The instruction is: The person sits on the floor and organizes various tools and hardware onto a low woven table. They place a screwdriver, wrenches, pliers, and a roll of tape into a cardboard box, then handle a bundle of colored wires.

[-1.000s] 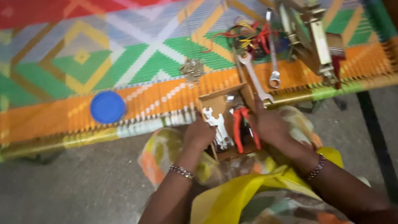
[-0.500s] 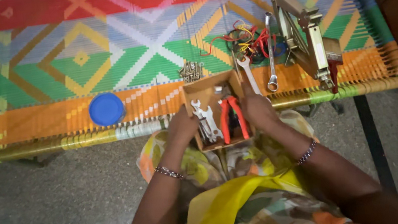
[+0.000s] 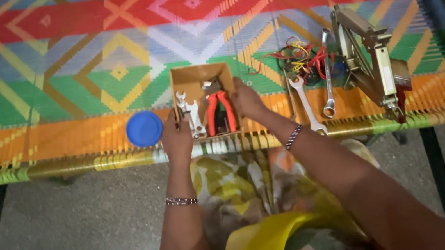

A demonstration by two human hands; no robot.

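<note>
Head view: an open cardboard box sits on the woven cot, near the front edge about midway along it. The left hand clasps the box's left front corner, its grip closed on the wall; the right hand grips the right wall likewise. Inside lie small spanners and red-handled pliers. A blue lid rests just left; two long spanners and a metal jack lie toward the right end.

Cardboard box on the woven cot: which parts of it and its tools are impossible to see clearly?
- Head view: cardboard box side walls hidden by left hand and right hand.
- Spanners and red pliers: overlapping, count unclear.
- Small dark pieces behind pliers: too small.
</note>
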